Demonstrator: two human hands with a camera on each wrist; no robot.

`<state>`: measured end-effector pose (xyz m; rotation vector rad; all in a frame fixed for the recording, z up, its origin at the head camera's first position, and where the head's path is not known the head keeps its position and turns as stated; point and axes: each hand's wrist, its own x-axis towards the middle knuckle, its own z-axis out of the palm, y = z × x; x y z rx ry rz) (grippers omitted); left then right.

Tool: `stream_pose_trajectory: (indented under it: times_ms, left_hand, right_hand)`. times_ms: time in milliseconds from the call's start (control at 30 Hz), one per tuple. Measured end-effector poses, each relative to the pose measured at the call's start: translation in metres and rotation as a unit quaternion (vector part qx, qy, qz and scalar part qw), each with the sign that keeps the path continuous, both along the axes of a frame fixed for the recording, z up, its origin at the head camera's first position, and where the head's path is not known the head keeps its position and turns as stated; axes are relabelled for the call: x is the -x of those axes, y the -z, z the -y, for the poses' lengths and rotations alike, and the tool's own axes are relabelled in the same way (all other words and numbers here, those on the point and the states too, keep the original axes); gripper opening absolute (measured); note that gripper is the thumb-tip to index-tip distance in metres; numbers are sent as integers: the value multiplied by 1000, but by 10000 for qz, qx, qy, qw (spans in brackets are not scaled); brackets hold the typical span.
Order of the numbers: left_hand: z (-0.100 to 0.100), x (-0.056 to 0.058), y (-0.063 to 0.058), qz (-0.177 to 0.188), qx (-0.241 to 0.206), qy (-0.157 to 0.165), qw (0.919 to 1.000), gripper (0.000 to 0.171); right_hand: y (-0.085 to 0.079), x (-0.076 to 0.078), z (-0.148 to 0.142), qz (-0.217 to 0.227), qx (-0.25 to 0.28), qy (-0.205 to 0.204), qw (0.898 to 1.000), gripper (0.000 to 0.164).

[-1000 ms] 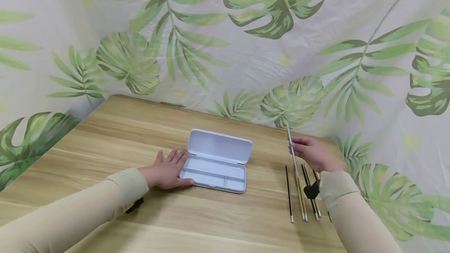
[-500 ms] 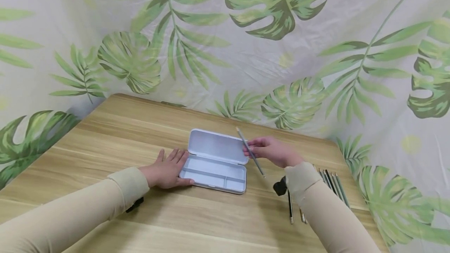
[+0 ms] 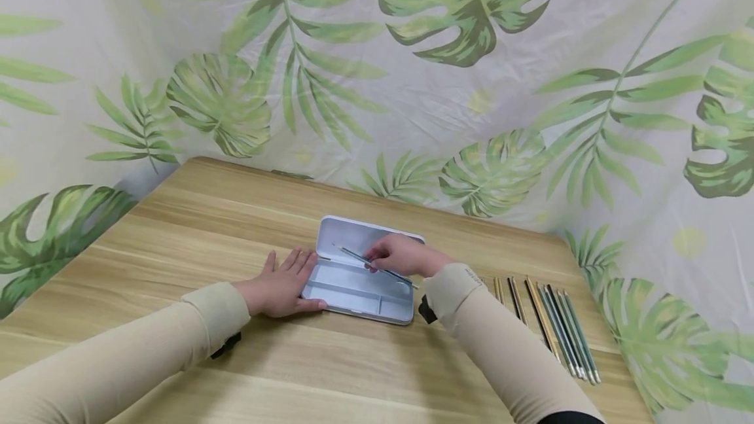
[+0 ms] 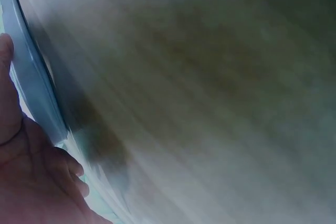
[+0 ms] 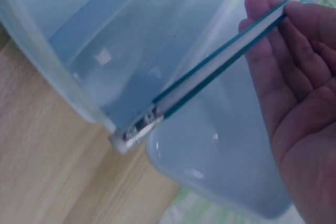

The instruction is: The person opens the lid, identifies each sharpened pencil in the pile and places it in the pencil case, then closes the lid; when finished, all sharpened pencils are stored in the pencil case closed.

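Observation:
A pale blue pencil case (image 3: 347, 300) lies with its lid raised on the wooden table, its tray split into a long back compartment and two front ones. My left hand (image 3: 281, 285) rests flat at the case's left end, fingers straight, thumb along the front edge; the left wrist view shows the thumb against the case wall (image 4: 37, 72). Over the back compartment my right hand (image 3: 403, 255) pinches a green pencil (image 3: 347, 252) between thumb and fingers. In the right wrist view, the pencil (image 5: 210, 69) shows a white stripe and a metal-banded eraser end, held above the case.
Several pencils (image 3: 565, 326) in green, black and yellow lie side by side at the table's right, partly hidden by the right sleeve (image 3: 495, 345). A leaf-print cloth (image 3: 330, 116) hangs behind the wooden table (image 3: 235, 214).
My right hand has carried the pencil left from the pencil row to over the case, tilting it from near upright toward level. The left hand has stayed in place.

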<state>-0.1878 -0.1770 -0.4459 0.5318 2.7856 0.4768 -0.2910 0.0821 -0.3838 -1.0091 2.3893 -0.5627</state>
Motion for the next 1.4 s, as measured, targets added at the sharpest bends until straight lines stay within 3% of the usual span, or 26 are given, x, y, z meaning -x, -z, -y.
stream_pose_trajectory:
  times_ms: [267,467,833,1000,1100,1200,1300,1400]
  left_hand:
    - [3,0,4,-152,-9,3,9999,105]
    - [5,2,7,-47,-74,27,10000,108]
    - [6,2,2,-37,-50,23,10000,106]
    - [5,2,4,-49,-166,58,9998,108]
    - [6,2,6,-82,-147,40,9998,108]
    - [6,2,5,-97,-27,3,9999,107]
    - [5,2,4,-83,9,-9,10000,106]
    - [4,3,4,-70,-3,0,10000,105]
  right_hand:
    - [11,-4,21,-98,-346,-292,9989,19]
    - [19,-7,26,-217,-490,-540,9971,19]
    - [23,-7,26,-259,-487,-392,9977,18]
    - [16,-7,4,-740,-196,-304,9966,19]
    - [0,-5,-20,-732,112,-94,9972,22]
    - [-17,-4,-53,-182,619,392,9971,27]
    - [-29,-3,-90,324,1091,1019,9883,32]
    - [-34,-1,-129,507,1428,1630,9749,38]
